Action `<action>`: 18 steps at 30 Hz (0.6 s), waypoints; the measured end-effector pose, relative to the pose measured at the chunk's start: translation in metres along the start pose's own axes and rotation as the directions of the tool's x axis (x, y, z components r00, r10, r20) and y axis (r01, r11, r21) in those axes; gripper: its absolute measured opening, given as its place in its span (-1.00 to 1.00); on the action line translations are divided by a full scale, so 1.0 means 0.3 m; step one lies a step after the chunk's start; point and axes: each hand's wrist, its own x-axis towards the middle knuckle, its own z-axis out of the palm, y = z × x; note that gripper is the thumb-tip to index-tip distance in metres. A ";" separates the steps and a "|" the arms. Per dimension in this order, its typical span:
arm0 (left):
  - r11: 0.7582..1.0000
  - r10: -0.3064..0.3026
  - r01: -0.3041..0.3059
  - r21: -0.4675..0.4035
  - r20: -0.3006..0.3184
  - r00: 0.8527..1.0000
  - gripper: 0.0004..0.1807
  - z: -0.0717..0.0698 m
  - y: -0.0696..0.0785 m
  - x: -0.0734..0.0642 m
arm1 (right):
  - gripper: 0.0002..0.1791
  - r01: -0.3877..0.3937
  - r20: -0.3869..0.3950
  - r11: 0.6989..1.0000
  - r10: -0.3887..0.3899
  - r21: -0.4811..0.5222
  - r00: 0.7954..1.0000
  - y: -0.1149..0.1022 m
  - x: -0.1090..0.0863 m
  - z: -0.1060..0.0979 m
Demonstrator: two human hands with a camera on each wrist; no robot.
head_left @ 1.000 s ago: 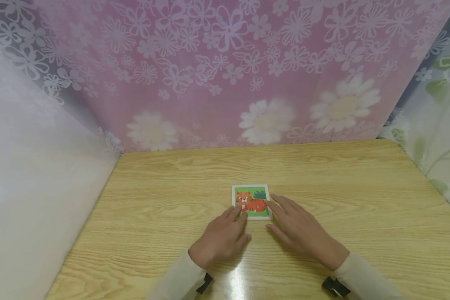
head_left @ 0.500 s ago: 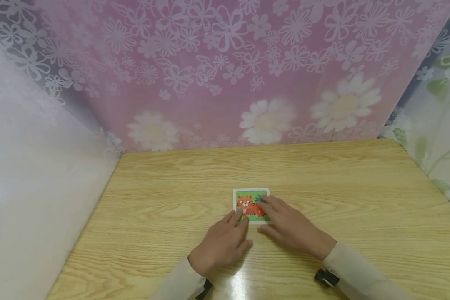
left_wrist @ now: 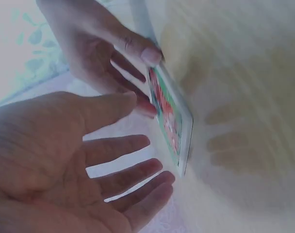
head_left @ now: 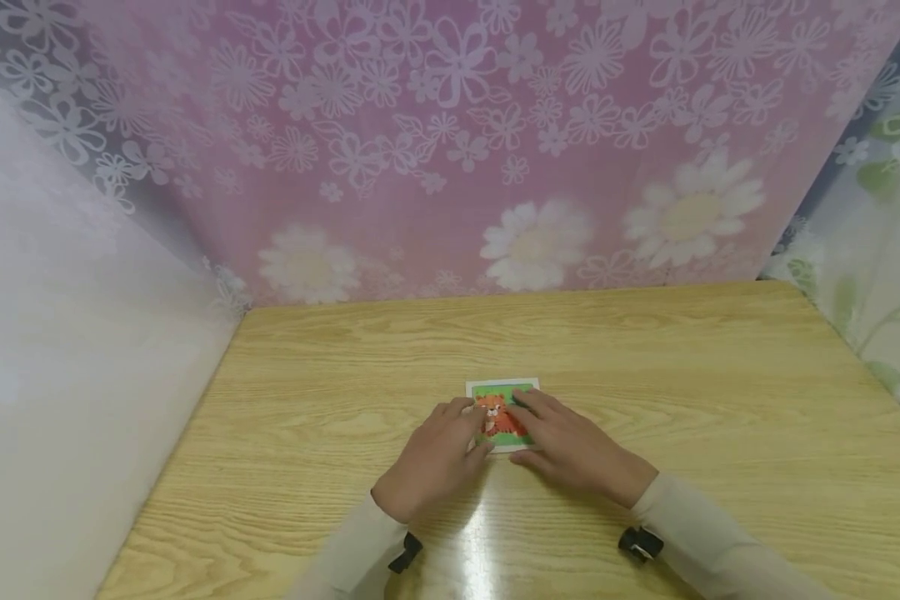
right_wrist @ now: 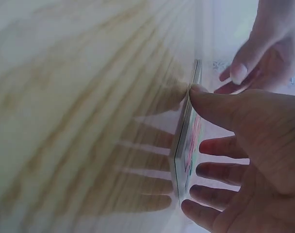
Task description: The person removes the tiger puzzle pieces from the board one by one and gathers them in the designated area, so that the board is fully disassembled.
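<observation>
A thick square picture tile (head_left: 504,427) with a white border and an orange tiger on green lies flat on the wooden table (head_left: 345,367). My left hand (head_left: 431,458) is at its left side, fingers spread. In the left wrist view those fingers look apart from the tile (left_wrist: 172,124). From the right, my right hand (head_left: 577,446) reaches over the picture with loosely extended fingers. In the right wrist view its thumb touches the tile's near edge, and the other fingertips are at the picture face. Both hands partly cover the tiger.
Pink flowered cloth (head_left: 420,150) rises behind the table's far edge. A pale cloth (head_left: 82,358) flanks the left side, and a leaf-patterned one (head_left: 877,275) the right. Black straps (head_left: 641,544) sit at both sleeve cuffs. Light glares off the tabletop in front.
My right hand has moved left, from beside the tile to over its right part. My left hand has shifted slightly forward. The tile has slid a little toward me.
</observation>
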 end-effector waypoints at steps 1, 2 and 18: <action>1.000 -0.008 0.008 -0.013 -0.007 1.000 -0.57 -0.006 -0.005 0.011 | -0.29 -0.001 0.004 1.000 0.001 0.005 1.000 -0.001 0.001 -0.002; 1.000 -0.016 0.016 -0.024 -0.013 1.000 -0.59 -0.010 -0.010 0.022 | -0.31 0.001 0.005 1.000 -0.001 0.007 1.000 -0.001 0.003 -0.004; 0.964 -0.165 0.166 -0.208 0.022 0.986 -0.61 -0.002 -0.079 0.149 | -0.38 0.009 0.034 1.000 -0.009 -0.021 0.999 0.002 0.031 0.009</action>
